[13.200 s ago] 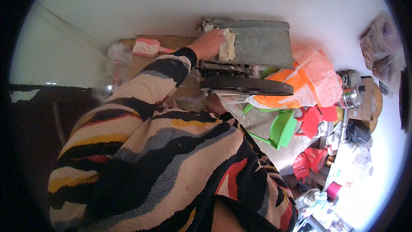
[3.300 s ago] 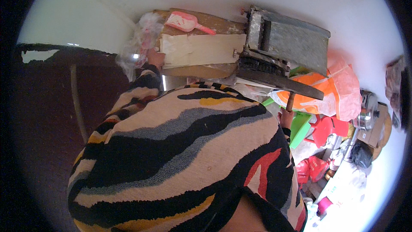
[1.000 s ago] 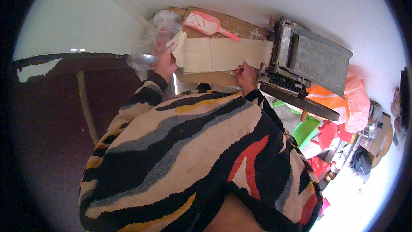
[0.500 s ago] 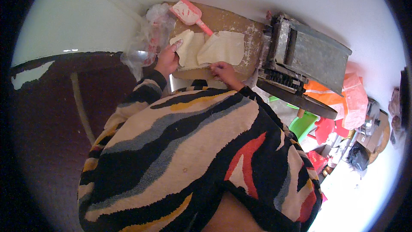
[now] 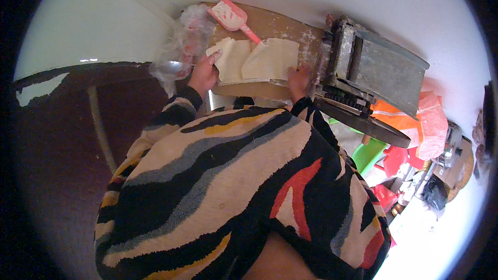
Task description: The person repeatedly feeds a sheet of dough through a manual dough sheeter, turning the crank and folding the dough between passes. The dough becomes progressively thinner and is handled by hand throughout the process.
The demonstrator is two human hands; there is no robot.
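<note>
Two hands are on a pale sheet of dough (image 5: 259, 62) that's folded over itself on a floury wooden board (image 5: 275, 26). Left hand (image 5: 203, 74) sits at the sheet's left end, fingers stretched out and flat on the dough edge, not really pinching anything as far as I can see. Right hand (image 5: 300, 80) is at the near right corner of the sheet, fingers curled down onto it, though whether it's actually gripping or just pressing I can't tell from this angle. Just right of the board, touching it, is a grey metal roller machine (image 5: 368, 78). A pink plastic scoop (image 5: 232, 16) with flour in it lies at the far side of the board, and a crumpled clear plastic bag (image 5: 179, 49) sits just left of the left hand. Both sleeves are a striped fuzzy sweater (image 5: 233, 186).
</note>
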